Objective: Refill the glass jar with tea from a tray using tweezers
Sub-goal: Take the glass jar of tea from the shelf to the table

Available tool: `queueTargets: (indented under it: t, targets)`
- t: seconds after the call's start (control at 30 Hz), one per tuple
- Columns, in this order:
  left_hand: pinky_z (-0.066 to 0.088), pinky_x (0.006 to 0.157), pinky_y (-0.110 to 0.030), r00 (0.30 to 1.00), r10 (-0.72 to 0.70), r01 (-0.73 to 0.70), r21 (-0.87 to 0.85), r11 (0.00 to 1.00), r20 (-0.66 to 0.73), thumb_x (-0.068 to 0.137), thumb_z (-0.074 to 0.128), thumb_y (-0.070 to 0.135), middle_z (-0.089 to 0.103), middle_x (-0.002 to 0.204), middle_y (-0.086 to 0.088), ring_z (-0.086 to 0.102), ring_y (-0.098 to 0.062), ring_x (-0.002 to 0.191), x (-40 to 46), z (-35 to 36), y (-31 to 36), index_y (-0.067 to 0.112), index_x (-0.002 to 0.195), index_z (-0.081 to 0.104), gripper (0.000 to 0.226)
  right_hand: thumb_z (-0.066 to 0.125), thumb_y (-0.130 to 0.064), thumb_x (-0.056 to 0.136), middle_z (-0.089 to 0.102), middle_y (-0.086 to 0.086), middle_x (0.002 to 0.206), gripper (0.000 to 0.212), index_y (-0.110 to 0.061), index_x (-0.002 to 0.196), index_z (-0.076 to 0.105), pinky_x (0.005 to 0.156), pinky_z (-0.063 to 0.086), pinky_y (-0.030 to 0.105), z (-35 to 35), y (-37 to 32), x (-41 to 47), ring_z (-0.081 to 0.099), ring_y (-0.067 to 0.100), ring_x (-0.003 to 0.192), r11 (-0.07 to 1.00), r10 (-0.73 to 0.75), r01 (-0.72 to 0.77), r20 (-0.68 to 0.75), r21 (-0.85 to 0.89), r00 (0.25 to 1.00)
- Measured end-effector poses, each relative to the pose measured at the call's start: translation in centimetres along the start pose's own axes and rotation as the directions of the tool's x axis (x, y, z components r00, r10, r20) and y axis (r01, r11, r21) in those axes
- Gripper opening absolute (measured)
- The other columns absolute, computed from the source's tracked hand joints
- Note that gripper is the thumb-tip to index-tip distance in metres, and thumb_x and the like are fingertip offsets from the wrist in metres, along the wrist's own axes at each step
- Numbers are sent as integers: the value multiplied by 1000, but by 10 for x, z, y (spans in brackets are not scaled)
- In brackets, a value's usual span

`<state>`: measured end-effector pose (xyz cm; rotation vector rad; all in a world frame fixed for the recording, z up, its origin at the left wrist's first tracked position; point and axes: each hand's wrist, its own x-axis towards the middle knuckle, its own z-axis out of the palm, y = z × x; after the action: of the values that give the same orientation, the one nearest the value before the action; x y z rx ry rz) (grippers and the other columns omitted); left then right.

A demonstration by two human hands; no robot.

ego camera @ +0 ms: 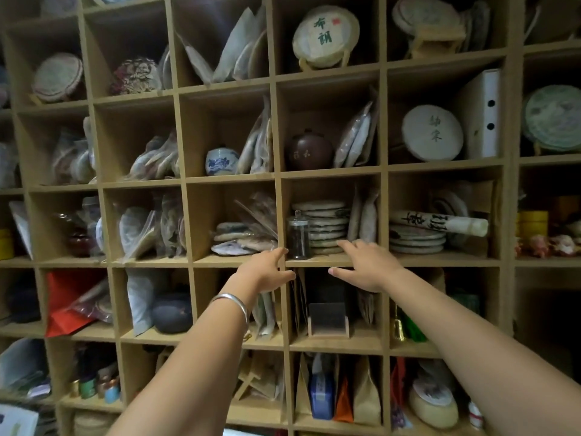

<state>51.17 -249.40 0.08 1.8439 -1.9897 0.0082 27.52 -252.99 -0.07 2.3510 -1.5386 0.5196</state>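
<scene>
A small glass jar (298,236) with a glass lid and dark tea inside stands at the front left of a cubby in a wooden wall shelf (330,262). My left hand (265,273), with a silver bangle on the wrist, reaches up just below and left of the jar, fingers straight, apart from it. My right hand (366,265) reaches up on the jar's right, fingers spread, holding nothing. Neither hand touches the jar. No tray or tweezers are in view.
Behind the jar lies a stack of round tea cakes (327,228). Neighbouring cubbies hold wrapped tea cakes, a brown clay pot (309,151), a blue-and-white jar (221,161), a paper scroll (440,223), bags and tins. A vertical divider (281,215) runs just left of the jar.
</scene>
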Motion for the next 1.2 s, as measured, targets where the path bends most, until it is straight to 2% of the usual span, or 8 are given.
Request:
queueTargets:
  t: [0.37,0.57,0.73,0.8,0.87,0.93,1.1,1.2]
  targets:
    - [37,112,-42,998,48,-49,-38,998,-33,92,57,44,43,152,-6,40,-25,139,82,19,-42,26,150,34,65,37,-67,87,41,9,145,74,-25,147,26,102,37,44,53,-14,91,41,31,130,998,19,-18,25,-61,1000]
    - [43,103,-38,995,38,-50,-130,990,-96,91,59,39,50,144,-7,50,-24,130,114,29,-38,26,147,39,61,41,-64,87,46,12,140,72,-21,144,32,98,43,46,70,-7,128,44,32,127,999,39,-40,31,31,999]
    - [47,89,-31,984,-91,24,-398,917,-152,92,60,32,58,134,-9,57,-18,110,146,41,-28,19,144,41,57,46,-63,86,50,7,137,68,-22,140,37,90,50,42,94,-3,158,51,26,120,972,116,-108,-24,208,993]
    - [49,95,-36,975,-164,76,-465,882,-152,93,59,31,58,133,-11,58,-21,112,160,48,-23,14,146,38,59,49,-62,85,52,6,134,66,-22,136,41,87,51,42,104,-1,171,53,25,117,944,152,-130,-49,303,987]
    - [48,99,-41,969,-203,108,-507,855,-137,95,57,30,56,135,-13,58,-26,118,172,57,-19,11,146,37,58,52,-62,83,55,6,130,64,-21,132,44,84,51,40,112,1,185,55,24,113,915,181,-141,-74,379,981]
    - [48,98,-38,964,-222,112,-534,838,-148,97,54,30,56,134,-15,57,-29,119,182,66,-17,8,142,38,53,55,-62,82,55,6,130,66,-21,132,44,84,49,37,119,4,198,55,25,114,882,216,-162,-74,442,973]
    - [46,96,-40,919,-290,80,-595,800,-266,101,45,38,60,126,-15,56,-32,117,203,81,-8,3,133,44,47,66,-56,77,57,5,125,68,-18,129,46,80,47,30,140,6,220,57,21,109,791,195,-138,-32,596,980]
    - [49,79,-35,852,-394,150,-559,815,-346,101,44,40,60,102,-9,61,-30,102,212,88,0,3,117,49,41,70,-48,76,54,3,117,54,-17,118,52,79,52,35,152,2,227,57,20,98,798,196,-126,-56,589,979]
